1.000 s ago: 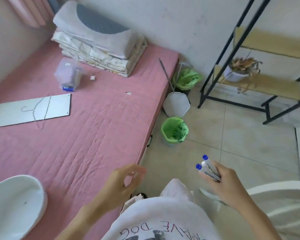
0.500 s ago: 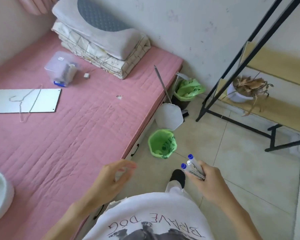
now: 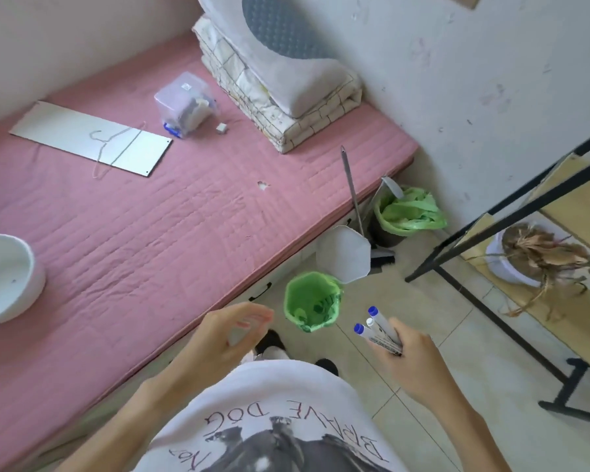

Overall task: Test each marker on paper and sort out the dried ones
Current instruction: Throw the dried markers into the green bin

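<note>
Markers, 3, white-barrelled, 2 blue-capped: gripped in right hand, near green-lined bin. Left hand: fingers loosely curled, blurred, holding nothing discernible.

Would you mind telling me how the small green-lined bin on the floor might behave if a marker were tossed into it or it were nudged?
The bin looks small and nearly empty, so it is probably light and may slide on the smooth tiles or tip. Its thin green liner looks floppy and would likely crumple. The markers in the right hand are round, so they would probably roll if they missed.
</note>
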